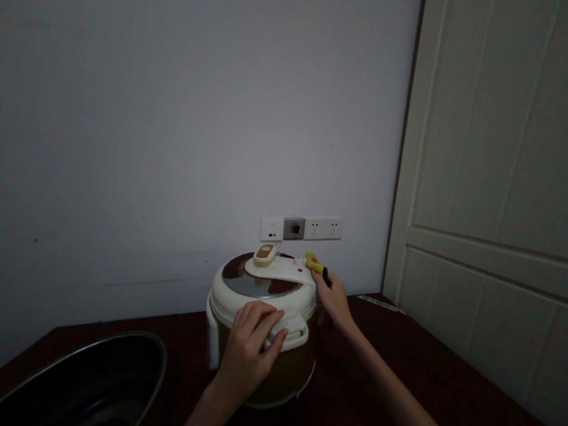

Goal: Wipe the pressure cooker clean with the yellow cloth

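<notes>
An electric pressure cooker (268, 379) with a cream lid and a shiny dark top panel stands in front of me. My left hand (248, 347) is closed around the white handle (295, 329) at the cooker's near side. On the far right of the lid, my right hand (333, 298) grips a small yellow-and-black tool (315, 265). The tool's yellow end is beside the white valve knob (300, 261); whether they touch I cannot tell. A cream lid handle with a brown inset (264, 254) rises from the lid's middle. Dim light hides the tool's exact kind.
A large dark basin (162, 369) with a metallic rim sits at the lower left on the dark red table (368, 382). Behind the cooker, a strip of wall sockets (322, 229) is set in the pale wall. A white panelled door (507, 194) borders the right side.
</notes>
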`<state>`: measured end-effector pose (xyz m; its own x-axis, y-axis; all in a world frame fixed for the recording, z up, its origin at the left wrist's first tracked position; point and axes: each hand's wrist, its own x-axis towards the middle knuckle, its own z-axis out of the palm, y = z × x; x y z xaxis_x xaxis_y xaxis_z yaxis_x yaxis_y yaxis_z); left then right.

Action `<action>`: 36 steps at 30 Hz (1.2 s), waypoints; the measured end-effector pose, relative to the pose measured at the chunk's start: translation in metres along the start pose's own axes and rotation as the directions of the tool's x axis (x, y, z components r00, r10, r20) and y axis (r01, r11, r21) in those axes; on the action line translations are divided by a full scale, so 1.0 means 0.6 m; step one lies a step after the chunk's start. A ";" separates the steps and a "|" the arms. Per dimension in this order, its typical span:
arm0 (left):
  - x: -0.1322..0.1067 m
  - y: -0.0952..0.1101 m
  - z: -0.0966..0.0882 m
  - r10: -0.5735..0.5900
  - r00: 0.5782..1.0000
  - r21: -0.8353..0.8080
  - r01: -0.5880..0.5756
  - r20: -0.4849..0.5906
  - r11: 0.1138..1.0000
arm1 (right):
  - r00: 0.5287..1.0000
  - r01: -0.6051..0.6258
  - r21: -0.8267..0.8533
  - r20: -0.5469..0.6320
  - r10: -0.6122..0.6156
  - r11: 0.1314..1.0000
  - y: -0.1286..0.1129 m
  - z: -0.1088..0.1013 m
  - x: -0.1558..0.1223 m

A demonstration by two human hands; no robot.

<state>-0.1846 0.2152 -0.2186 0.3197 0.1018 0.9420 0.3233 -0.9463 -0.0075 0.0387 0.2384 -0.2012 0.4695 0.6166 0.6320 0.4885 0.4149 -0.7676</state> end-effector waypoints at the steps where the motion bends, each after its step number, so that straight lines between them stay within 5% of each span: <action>1: 0.000 -0.001 0.000 -0.008 1.000 -0.016 0.008 0.002 1.000 | 0.997 0.079 -0.009 -0.020 -0.079 0.997 -0.004 0.000 -0.019; 6: -0.002 -0.005 -0.002 -0.017 1.000 -0.046 0.018 0.013 0.999 | 0.928 0.368 -0.103 0.102 -0.358 0.924 -0.014 -0.012 -0.094; 10: -0.002 -0.006 -0.011 0.006 0.997 -0.057 -0.002 0.071 0.998 | 0.891 0.449 -0.080 0.116 -0.439 0.890 -0.002 -0.020 -0.096; 13: -0.003 -0.006 -0.015 -0.002 0.993 -0.079 0.011 0.118 0.997 | 0.948 0.320 -0.016 0.013 -0.319 0.947 0.006 -0.016 -0.057; 16: -0.004 -0.006 -0.014 -0.007 0.994 -0.094 0.018 0.110 0.995 | 0.998 0.052 0.046 0.021 -0.053 0.998 0.007 -0.010 0.000; 19: -0.003 -0.005 -0.012 -0.008 0.994 -0.097 0.018 0.108 0.995 | 0.983 -0.174 -0.005 0.064 0.174 0.985 0.005 -0.007 0.045; 22: -0.003 -0.005 -0.013 -0.013 0.993 -0.097 0.025 0.118 0.995 | 0.971 -0.233 -0.061 0.046 0.236 0.971 0.001 -0.006 0.052; 28: -0.005 -0.004 -0.014 -0.028 0.991 -0.093 0.041 0.134 0.995 | 0.988 0.157 -0.084 0.007 -0.157 0.984 -0.024 0.003 -0.042; 32: 0.002 0.003 -0.017 -0.052 0.990 -0.123 0.068 0.129 0.990 | 0.895 0.423 -0.123 0.212 -0.392 0.898 -0.052 0.010 -0.104; 36: 0.013 0.007 -0.028 -0.117 0.981 -0.203 0.147 0.153 0.968 | 0.805 0.491 -0.106 0.436 -0.403 0.865 -0.080 0.009 -0.104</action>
<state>-0.1959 0.2069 -0.2054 0.4123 0.2573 0.8740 0.1787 -0.9635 0.1994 -0.0180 0.1835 -0.2041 -0.1401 0.6210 0.7712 0.7308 0.5904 -0.3426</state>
